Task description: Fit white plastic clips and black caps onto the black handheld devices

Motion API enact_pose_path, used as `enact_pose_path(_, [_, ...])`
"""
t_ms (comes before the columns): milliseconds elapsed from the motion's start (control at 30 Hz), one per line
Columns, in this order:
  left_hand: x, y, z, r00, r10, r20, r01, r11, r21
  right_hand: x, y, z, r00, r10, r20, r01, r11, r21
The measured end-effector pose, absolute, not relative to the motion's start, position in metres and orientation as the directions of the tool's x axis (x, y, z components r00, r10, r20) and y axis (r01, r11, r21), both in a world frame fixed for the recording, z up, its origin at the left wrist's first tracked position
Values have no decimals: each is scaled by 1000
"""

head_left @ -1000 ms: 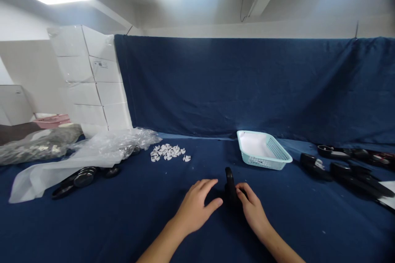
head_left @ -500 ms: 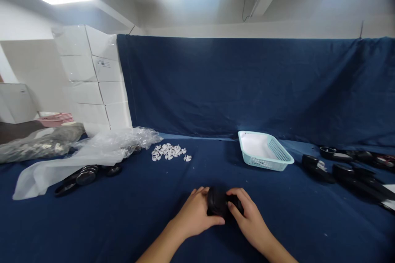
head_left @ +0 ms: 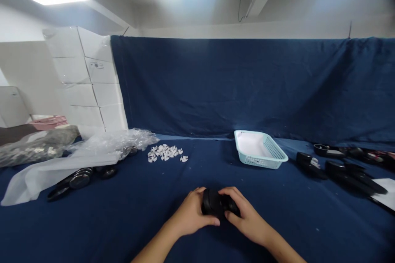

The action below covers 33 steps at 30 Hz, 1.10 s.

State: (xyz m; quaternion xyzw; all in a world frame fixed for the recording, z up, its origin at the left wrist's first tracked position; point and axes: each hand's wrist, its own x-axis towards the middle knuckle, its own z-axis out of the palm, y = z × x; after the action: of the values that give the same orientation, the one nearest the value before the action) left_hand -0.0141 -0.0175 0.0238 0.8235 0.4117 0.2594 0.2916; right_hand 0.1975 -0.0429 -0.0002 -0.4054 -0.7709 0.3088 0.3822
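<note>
Between my hands, low in the middle of the head view, is a black rounded plastic object (head_left: 212, 203); its exact kind does not show. My left hand (head_left: 194, 213) wraps the left side, thumb along the bottom and fingers behind. On the right, my right hand (head_left: 242, 215) pinches a smaller dark rounded part (head_left: 231, 205) between thumb and fingers. The two dark parts touch or overlap; I cannot tell whether they are joined. Beyond my hands, small white plastic pieces (head_left: 165, 153) lie in a loose pile on the dark blue cloth (head_left: 185, 181).
A light blue plastic basket (head_left: 262, 162) with a white lining stands back right. Black parts (head_left: 348, 176) lie along the right side. At left are clear plastic wrap (head_left: 114, 144), black round parts (head_left: 80, 178) and stacked white boxes (head_left: 92, 78). A blue curtain (head_left: 216, 86) hangs behind.
The view has turned slightly right, so the scene sits further left. My right hand's fingers have shifted over the dark part, showing more of it; both hands keep their hold.
</note>
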Motion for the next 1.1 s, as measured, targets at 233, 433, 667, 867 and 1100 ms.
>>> enact_pose_path(233, [-13, -18, 27, 537, 820, 197, 456, -479, 750, 199, -39, -7, -332, 869, 367, 335, 473, -815])
enact_pose_path(433, [-12, -19, 30, 557, 802, 217, 424, -499, 756, 199, -38, -8, -325, 874, 362, 320, 462, -827])
enact_pose_path(667, [-13, -19, 30, 550, 813, 192, 416, -466, 781, 196, -39, -6, -314, 876, 367, 331, 463, -822])
enact_pose_path(867, [-12, -21, 34, 564, 806, 183, 437, -479, 761, 192, -40, -6, -261, 898, 356, 361, 432, -826])
enact_pose_path(1100, [-12, -21, 21, 514, 839, 177, 326, -382, 865, 182, -45, -8, -228, 916, 331, 427, 400, -811])
